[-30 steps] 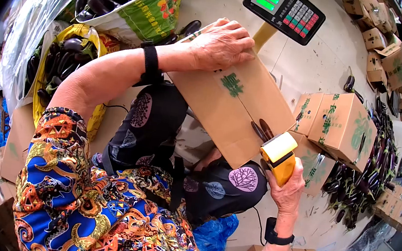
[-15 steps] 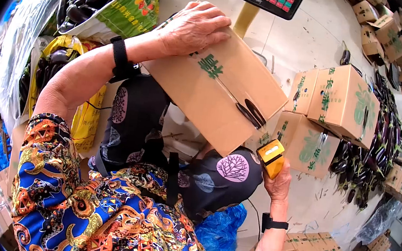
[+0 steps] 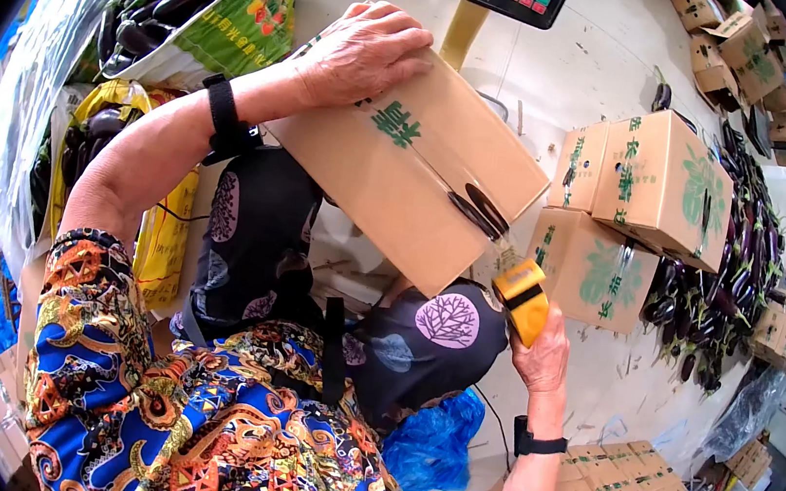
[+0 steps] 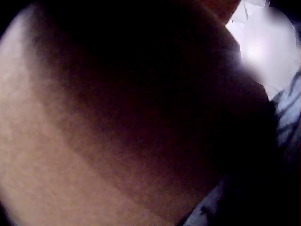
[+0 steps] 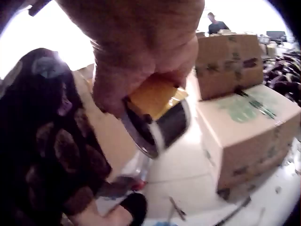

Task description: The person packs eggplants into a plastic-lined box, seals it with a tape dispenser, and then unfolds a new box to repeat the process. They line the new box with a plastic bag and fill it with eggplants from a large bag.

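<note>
Yellow dispenser sat gripped in right hand, left hand curled over box; likely mid-taping, next needing tape pressed flat.

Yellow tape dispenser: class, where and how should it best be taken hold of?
I'd grip the end of the yellow tape dispenser away from the tilted carton, coming from that side: its tape end points towards the carton, and the right hand holds the other end.

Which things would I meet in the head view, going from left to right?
Green printed sack, left hand, crumpled blue plastic, yellow plastic tape dispenser, heap of glossy dark purple eggplants.
</note>
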### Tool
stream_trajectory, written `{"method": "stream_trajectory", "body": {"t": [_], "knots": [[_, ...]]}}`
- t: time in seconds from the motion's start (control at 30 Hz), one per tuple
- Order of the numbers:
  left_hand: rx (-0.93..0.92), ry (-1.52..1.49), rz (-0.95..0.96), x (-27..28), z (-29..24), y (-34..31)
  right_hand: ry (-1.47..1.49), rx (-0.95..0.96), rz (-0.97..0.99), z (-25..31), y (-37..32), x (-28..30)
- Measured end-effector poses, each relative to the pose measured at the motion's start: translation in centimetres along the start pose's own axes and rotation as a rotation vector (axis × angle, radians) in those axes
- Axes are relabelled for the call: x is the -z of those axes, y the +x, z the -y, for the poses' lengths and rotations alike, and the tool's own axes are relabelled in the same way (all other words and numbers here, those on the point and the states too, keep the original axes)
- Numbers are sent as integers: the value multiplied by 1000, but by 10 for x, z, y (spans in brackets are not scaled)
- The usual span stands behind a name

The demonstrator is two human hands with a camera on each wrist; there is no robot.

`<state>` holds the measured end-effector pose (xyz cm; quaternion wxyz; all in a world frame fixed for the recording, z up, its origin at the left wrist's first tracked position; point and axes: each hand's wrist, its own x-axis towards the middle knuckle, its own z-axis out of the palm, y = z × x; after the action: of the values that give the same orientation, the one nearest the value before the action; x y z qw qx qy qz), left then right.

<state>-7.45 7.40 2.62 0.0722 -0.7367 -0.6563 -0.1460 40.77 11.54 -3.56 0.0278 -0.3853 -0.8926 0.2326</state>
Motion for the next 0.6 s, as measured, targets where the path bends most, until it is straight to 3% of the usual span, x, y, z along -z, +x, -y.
{"method": "stream_trajectory", "body": {"t": [0.1, 0.27, 0.37, 0.53, 0.6], "knots": [[25, -19, -3, 3, -4, 0, -208, -47, 216, 53, 48, 29], [68, 9, -34, -4, -5, 1, -670, 189, 246, 120, 109, 61], [46, -4, -47, -3, -4, 2, -636, 272, 215, 119, 103, 70], [31, 3, -20, 0, -6, 0, -494, 77, 362, 104, 108, 56], [-89, 92, -44, 4, -2, 3, -524, 130, 297, 103, 108, 54]]}}
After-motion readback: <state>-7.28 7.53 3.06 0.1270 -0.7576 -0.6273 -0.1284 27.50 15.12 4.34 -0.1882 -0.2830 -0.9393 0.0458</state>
